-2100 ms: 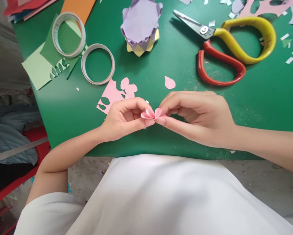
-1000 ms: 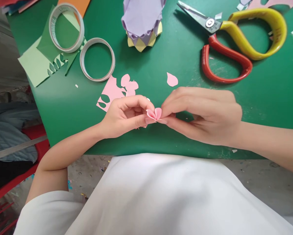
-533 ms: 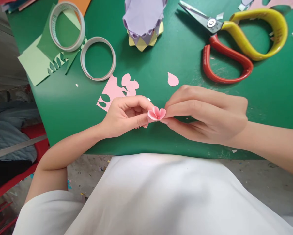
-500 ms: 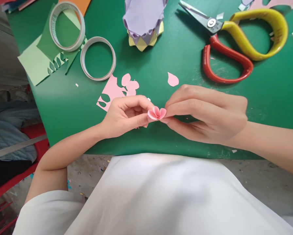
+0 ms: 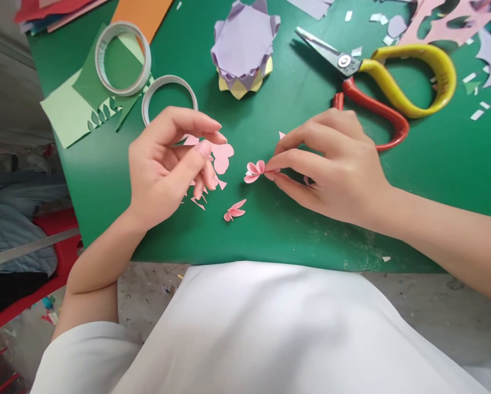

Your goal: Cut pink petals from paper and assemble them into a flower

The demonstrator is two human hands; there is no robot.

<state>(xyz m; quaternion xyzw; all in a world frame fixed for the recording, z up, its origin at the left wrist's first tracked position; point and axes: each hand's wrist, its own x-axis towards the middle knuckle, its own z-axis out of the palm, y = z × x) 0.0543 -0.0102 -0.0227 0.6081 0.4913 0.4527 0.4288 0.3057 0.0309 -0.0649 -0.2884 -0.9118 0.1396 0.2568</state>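
Right hand (image 5: pixel 335 164): grip pressed tight, thumb and forefinger pinching a small pink paper flower (image 5: pixel 254 171) just above the green bench (image 5: pixel 434 164). Left hand (image 5: pixel 163 164) at nine o'clock of the flower: grip loosely spread, holding nothing, fingertips over pink petal scraps (image 5: pixel 221 156). A second folded pink piece (image 5: pixel 234 210) lies at seven o'clock of the flower.

scissors (image 5: pixel 376 82), two tape rings (image 5: pixel 124 57), folded purple paper piece (image 5: pixel 244 46), green paper (image 5: pixel 71 109)
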